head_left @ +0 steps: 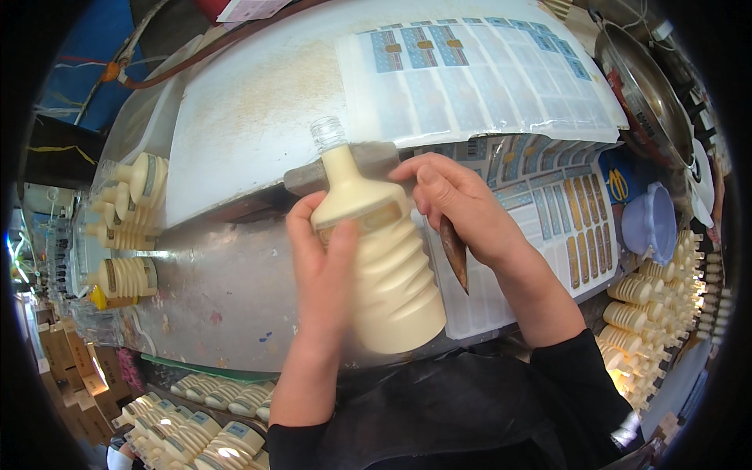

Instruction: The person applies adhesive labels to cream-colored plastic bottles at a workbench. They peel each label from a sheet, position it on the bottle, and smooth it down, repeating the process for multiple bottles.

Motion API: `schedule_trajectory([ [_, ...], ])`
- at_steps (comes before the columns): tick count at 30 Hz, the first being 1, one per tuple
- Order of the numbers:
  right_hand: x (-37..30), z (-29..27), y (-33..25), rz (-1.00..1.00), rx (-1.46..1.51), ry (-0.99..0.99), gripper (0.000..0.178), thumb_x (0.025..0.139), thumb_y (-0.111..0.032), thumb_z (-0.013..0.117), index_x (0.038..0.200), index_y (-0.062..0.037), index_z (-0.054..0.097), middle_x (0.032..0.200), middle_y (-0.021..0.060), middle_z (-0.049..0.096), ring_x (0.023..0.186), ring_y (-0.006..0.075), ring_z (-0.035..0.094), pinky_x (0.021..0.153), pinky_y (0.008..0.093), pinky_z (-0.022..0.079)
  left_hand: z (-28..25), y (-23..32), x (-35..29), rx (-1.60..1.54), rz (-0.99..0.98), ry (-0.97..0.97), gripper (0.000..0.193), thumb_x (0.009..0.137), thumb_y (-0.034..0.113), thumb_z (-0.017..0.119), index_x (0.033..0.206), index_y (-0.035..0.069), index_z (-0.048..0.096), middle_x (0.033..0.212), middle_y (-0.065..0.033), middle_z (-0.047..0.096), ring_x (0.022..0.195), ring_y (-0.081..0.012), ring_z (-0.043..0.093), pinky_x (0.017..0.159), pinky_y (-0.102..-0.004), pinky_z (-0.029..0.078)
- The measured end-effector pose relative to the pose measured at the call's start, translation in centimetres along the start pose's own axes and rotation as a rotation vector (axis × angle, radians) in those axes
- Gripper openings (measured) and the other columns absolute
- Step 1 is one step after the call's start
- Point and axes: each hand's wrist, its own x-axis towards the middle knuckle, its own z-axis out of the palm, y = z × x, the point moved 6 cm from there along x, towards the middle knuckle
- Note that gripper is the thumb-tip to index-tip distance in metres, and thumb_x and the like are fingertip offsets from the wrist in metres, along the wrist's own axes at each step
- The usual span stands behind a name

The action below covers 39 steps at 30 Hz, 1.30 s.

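Observation:
A cream-coloured bottle (pixel 399 294) with a ribbed body and a clear threaded neck lies in front of me, neck pointing away. My left hand (pixel 325 251) grips it at the shoulder, thumb pressed on a gold-and-grey label band (pixel 374 219) there. Beside the bottle's right side is my right hand (pixel 462 200), its fingers curled and its index finger stretched toward the bottle's shoulder. A brown pointed stick-like tool (pixel 453 254) is held in it, tip toward me. Behind the bottle's neck, a grey cloth or pad (pixel 376 159) lies at the white board's edge.
Sheets of blue labels (pixel 423 47) cover the white board (pixel 258 117); more label sheets (pixel 576 211) lie at right. A lilac bucket (pixel 650 223) and a large pan (pixel 646 86) stand farther right. Cream bottles (pixel 129 278) stand at left, with more bottles (pixel 627 317) at right and below.

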Motion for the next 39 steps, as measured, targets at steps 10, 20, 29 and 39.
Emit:
schedule_trajectory([
  [10,0.0,1.9,1.3,-0.087,-0.183,0.077,0.034,0.094,-0.019,0.077,0.120,-0.0033,0.062,0.091,-0.0042,0.060,0.079,-0.0012,0.055,0.065,0.0169,0.045,0.6,1.0,-0.2,-0.046,0.009,-0.019,0.045,0.103,0.021,0.062,0.139,0.003,0.041,0.127,-0.0124,0.055,0.112,-0.0161,0.056,0.095,-0.0309,0.050],
  [20,0.0,-1.9,-0.7,-0.094,0.103,0.131,0.033,0.094,-0.013,0.070,0.125,-0.0023,0.063,0.102,0.0012,0.064,0.099,0.0082,0.060,0.090,0.0281,0.049,0.3,0.4,-0.1,-0.028,0.010,-0.010,0.047,0.104,0.026,0.062,0.140,0.002,0.041,0.126,-0.0134,0.058,0.110,-0.0162,0.057,0.094,-0.0311,0.050],
  [29,-3.6,0.5,-3.0,-0.313,-0.250,0.328,0.030,0.090,0.002,0.072,0.120,0.0034,0.068,0.110,0.0101,0.074,0.101,0.0141,0.069,0.089,0.0283,0.055,0.2,0.1,0.1,-0.062,-0.003,-0.022,0.042,0.108,0.027,0.054,0.141,0.003,0.044,0.125,-0.0125,0.060,0.108,-0.0148,0.058,0.094,-0.0304,0.050],
  [39,-7.4,4.7,-4.7,-0.993,-0.787,0.163,0.015,0.093,-0.005,0.068,0.107,-0.0028,0.073,0.097,0.0099,0.072,0.084,0.0254,0.071,0.074,0.0329,0.057,-0.4,0.0,0.0,-0.143,-0.053,-0.021,0.045,0.113,0.035,0.043,0.143,0.001,0.049,0.130,-0.0120,0.063,0.117,-0.0188,0.063,0.102,-0.0343,0.051],
])
